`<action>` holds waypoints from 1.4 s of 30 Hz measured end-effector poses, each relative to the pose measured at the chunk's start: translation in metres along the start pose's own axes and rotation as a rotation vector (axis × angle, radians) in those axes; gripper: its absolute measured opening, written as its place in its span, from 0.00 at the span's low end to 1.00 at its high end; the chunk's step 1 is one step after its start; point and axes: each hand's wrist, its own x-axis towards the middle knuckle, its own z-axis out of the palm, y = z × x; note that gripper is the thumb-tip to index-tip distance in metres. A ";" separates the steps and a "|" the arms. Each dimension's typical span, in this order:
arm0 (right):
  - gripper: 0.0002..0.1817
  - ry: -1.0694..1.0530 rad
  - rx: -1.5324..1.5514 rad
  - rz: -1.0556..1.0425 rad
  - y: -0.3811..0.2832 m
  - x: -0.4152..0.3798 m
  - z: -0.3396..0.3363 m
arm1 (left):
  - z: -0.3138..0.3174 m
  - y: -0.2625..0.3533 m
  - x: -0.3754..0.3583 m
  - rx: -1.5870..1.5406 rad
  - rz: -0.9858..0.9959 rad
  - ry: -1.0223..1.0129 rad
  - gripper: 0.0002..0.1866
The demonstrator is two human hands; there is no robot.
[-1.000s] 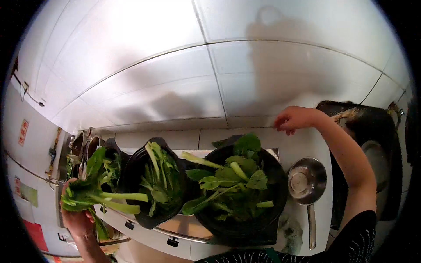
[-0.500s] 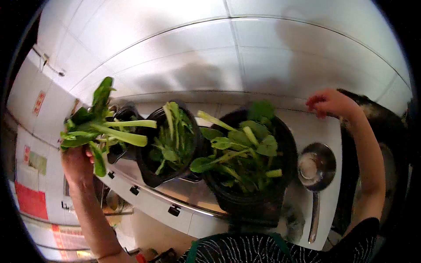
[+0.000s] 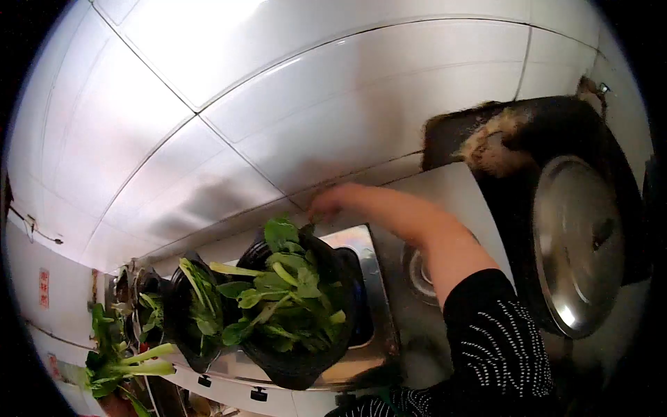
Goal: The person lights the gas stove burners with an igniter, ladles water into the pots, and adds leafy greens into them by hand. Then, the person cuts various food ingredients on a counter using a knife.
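At the lower left, my left hand [image 3: 118, 404] is closed on a bunch of leafy greens [image 3: 114, 372], its pale stalks pointing right. My right hand [image 3: 330, 201], blurred by motion, reaches to the far side of the large black pot [image 3: 295, 372], close to its back rim; its fingers are smeared. Cut leafy greens [image 3: 292, 288] are heaped in that pot, some leaves above the rim. Left of it stands a smaller black pot [image 3: 182, 326] with more stalks and leaves inside.
The pots stand on a metal stove [image 3: 379, 306] against a white tiled wall [image 3: 278, 104]. My right forearm partly covers a metal ladle [image 3: 419, 274] on the white counter [image 3: 462, 201]. To the right, a large metal lid [image 3: 577, 243] leans by a dark, stained surface.
The view has turned to the right, bringing the metal lid in. My right hand has moved from beyond the ladle to behind the large pot. My left hand still holds the greens.
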 end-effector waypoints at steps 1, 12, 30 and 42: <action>0.17 -0.030 -0.012 -0.024 0.002 0.012 0.005 | 0.000 0.004 -0.005 -0.010 0.004 0.016 0.14; 0.14 0.471 -0.140 0.167 -0.051 -0.144 -0.063 | 0.012 0.035 -0.049 -0.231 -0.145 0.054 0.08; 0.13 0.840 -0.435 0.137 -0.473 -0.215 -0.016 | 0.074 -0.041 0.043 -0.084 0.176 -0.975 0.22; 0.16 0.629 -0.473 0.184 -0.572 -0.196 0.027 | 0.072 -0.033 0.071 0.048 0.392 -0.876 0.12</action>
